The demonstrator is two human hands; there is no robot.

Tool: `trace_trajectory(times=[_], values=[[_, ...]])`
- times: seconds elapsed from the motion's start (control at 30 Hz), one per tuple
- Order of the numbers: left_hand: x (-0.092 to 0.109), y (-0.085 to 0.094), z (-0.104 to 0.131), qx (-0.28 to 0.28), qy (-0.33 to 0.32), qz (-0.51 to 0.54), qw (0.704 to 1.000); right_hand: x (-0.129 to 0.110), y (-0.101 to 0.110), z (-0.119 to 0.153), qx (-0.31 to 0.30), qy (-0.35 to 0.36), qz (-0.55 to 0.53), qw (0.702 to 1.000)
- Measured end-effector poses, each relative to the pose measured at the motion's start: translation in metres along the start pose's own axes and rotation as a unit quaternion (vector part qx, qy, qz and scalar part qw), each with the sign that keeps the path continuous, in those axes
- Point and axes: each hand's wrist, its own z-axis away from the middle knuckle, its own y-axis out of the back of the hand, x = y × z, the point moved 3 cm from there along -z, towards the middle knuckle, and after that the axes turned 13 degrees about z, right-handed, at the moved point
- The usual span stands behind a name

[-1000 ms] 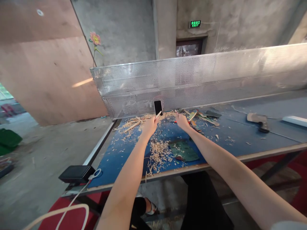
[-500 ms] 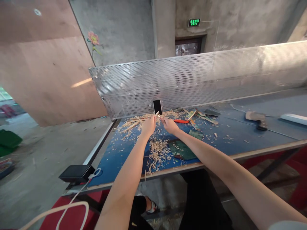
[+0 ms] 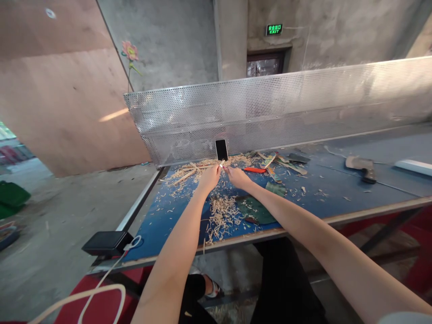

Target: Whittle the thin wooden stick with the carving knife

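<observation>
My left hand [image 3: 209, 177] is closed on a small pale strip of wood [image 3: 222, 163], whose end sticks up past the fingertips. Beside it, my right hand [image 3: 239, 177] is closed as well, its fingertips meeting the left ones at the strip. What the right fingers pinch is too small to make out. Just behind both hands a phone [image 3: 222, 150] leans upright against the perforated metal panel [image 3: 256, 108]. Curly wood shavings [image 3: 222, 215] lie heaped on the blue tabletop [image 3: 178, 211] below the wrists. An orange-red handle [image 3: 255, 170] rests to the right of my right hand.
Thin wood strips [image 3: 185, 175] lie among shavings on the left. A green cloth-like piece [image 3: 259, 211] sits under my right forearm. Farther right are a cleaver [image 3: 362, 167] and a white bar [image 3: 414, 167]. A black box [image 3: 108, 243] with a cable stands at the near left corner.
The pale strip at my fingertips has tilted and now shows lower and shorter above the left hand. Both hands stay close together in nearly the same place.
</observation>
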Motion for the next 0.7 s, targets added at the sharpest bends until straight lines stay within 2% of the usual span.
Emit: trace_trajectory(times=[0.47, 0.6, 0.7], values=[[-0.010, -0.003, -0.005, 0.009, -0.031, 0.070, 0.997, -0.004, 0.005, 0.002, -0.040, -0.037, 0.019, 0.998], [-0.015, -0.005, -0.008, 0.008, -0.034, 0.087, 0.996, -0.006, -0.002, -0.005, -0.035, -0.045, 0.000, 0.998], [-0.013, -0.004, -0.006, -0.009, -0.026, 0.077, 0.997, 0.007, 0.000, -0.017, -0.012, -0.064, 0.001, 0.998]])
